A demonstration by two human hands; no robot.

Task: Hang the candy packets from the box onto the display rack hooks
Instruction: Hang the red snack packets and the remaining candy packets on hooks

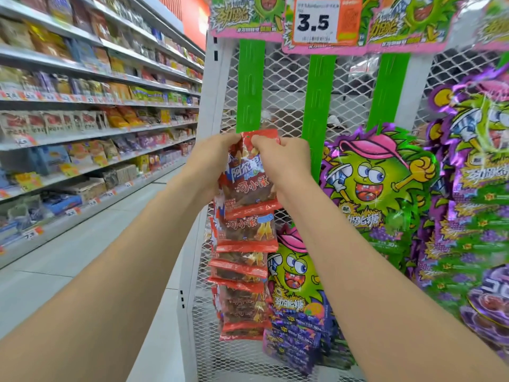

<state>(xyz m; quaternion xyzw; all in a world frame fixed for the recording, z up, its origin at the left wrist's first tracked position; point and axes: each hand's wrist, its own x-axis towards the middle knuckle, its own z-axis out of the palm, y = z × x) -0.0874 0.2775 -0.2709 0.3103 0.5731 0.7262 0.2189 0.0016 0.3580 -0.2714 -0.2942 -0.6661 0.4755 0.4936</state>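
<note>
The display rack (pixel 212 106) is a white frame backed with wire mesh and carries three upright green slotted strips (pixel 251 86). Large green-and-purple candy bags (pixel 377 188) with a cartoon face hang in front of the middle strip and further right, with more of them lower down. A price card (pixel 316 22) reading 3.5 sits on the header above. To the left, long store shelves (pixel 96 86) hold rows of snack packs.

Both arms reach forward and up to the leftmost green strip. The left grip (pixel 217 158) pinches the top left corner of a strip of red candy packets (pixel 245 232). The right grip (pixel 283 158) pinches its top edge just beside, knuckles toward the camera. The joined packets hang straight down below the hands, close against the mesh at the rack's left side.

Fingers cover the top edge of the red strip, so I cannot tell whether it sits on a hook. The shelf goods are blurred, and the bags at far right are cut off by the frame edge.
</note>
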